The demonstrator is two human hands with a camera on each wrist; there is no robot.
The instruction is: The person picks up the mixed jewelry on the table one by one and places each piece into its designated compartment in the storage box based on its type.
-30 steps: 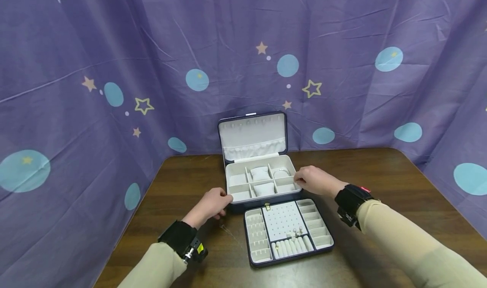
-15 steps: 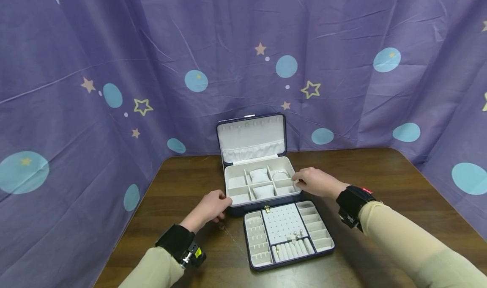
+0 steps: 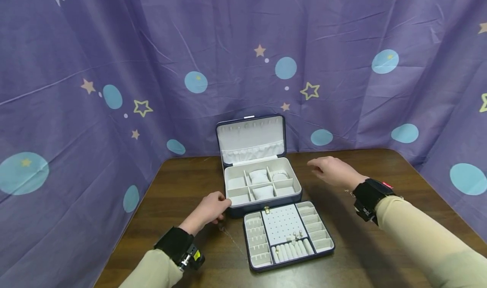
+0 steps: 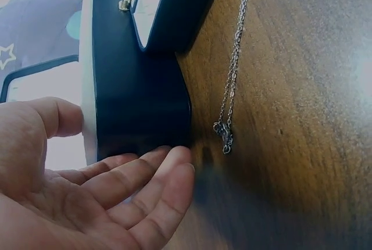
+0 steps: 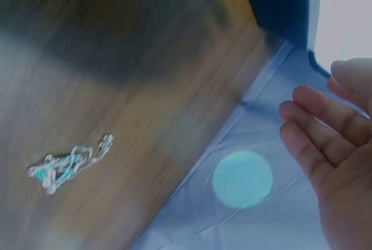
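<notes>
A navy jewelry box stands with its white-lined lid raised. My left hand grips its front left corner, thumb on the pale rim and fingers along the outer wall. My right hand hangs to the right of the box, apart from it, fingers loosely bent and holding nothing. Inside the box are two white cushions and a ring-shaped bracelet. A navy-edged jewelry tray lies in front, with earrings and a ring on its roll holder.
A thin silver necklace lies on the wooden table, left of the tray. On the right, partly behind my right wrist, lies a chain bracelet. A purple curtain surrounds the table's back and sides.
My right hand has let go of the box's right edge and moved to the right. A chain bracelet now shows beside that wrist. My left hand stays on the box.
</notes>
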